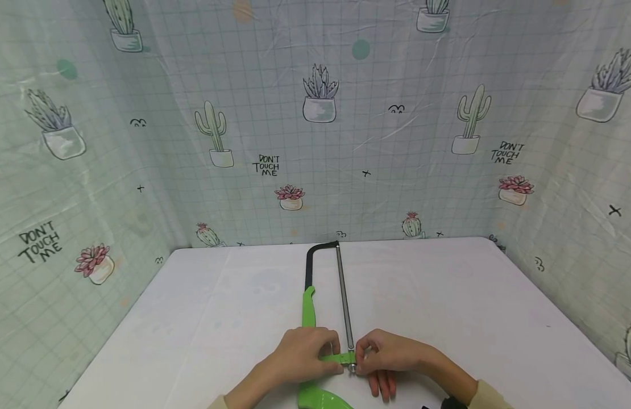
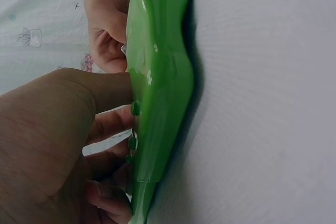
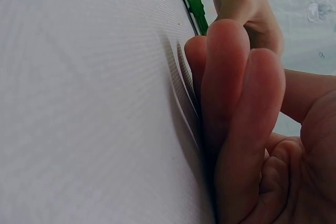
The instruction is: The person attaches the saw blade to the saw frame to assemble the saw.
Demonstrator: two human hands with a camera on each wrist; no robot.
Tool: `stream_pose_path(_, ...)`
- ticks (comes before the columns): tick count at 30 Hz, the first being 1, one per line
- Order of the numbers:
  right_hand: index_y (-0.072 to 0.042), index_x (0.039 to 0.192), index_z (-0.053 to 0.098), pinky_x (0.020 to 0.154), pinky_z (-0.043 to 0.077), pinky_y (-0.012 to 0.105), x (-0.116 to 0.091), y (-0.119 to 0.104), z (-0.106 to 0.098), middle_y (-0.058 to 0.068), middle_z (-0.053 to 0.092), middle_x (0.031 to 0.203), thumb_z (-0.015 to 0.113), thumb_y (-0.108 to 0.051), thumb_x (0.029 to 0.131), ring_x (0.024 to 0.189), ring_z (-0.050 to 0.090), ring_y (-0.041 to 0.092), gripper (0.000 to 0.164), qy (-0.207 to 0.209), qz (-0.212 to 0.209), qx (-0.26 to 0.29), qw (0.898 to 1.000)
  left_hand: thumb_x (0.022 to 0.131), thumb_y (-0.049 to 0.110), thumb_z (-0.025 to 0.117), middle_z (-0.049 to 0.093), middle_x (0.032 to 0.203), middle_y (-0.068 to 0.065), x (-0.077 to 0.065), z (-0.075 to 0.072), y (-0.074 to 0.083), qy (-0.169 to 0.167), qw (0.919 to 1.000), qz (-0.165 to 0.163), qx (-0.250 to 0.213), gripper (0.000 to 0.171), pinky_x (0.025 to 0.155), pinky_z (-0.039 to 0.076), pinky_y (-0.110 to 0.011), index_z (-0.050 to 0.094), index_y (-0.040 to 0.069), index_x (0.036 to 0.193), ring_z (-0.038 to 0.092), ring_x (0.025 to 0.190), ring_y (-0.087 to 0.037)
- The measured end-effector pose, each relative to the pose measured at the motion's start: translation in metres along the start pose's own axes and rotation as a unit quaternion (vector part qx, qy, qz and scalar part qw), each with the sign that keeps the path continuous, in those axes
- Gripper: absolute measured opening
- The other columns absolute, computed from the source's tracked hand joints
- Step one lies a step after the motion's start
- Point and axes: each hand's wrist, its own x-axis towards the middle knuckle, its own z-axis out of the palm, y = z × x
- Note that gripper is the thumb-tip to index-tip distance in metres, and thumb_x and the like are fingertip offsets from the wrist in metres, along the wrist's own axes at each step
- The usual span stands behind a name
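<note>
A hacksaw [image 1: 308,309] with a green handle and black front frame lies on the white table, its front end pointing away from me. Its grey blade [image 1: 344,301] runs along the right side. My left hand [image 1: 302,355] holds the green frame close to the handle, thumb and fingers around the crosspiece. At the blade's near end, my right hand [image 1: 392,352] pinches at the small silver screw fitting [image 1: 352,368], with its other fingers resting near the tabletop. The fingertips partly hide that fitting. In the left wrist view the green handle [image 2: 163,77] fills the middle.
The white table [image 1: 233,318] spreads around the saw. Cactus-print cloth [image 1: 366,142] hangs behind the table and at both sides. A small black object [image 1: 452,403] shows at the bottom edge beside the right wrist.
</note>
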Motion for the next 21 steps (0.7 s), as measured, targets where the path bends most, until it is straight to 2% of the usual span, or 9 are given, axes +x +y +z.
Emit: stream_pose_path(21,-0.008,0.095,0.062,0.042,0.049,0.022,0.0002,0.0000,-0.0004,0.055,0.056,0.084,0.060,-0.013,0.096,0.045,0.064,0.007,0.006,0.001,0.000,-0.002,1.000,0.083,0.053,0.079,0.055,0.075,0.021,0.0010,0.0010,-0.0011,-0.002,1.0000,0.000,0.000,0.024,0.060,0.038,-0.022,0.069,0.032,0.089,0.049,0.068,0.002)
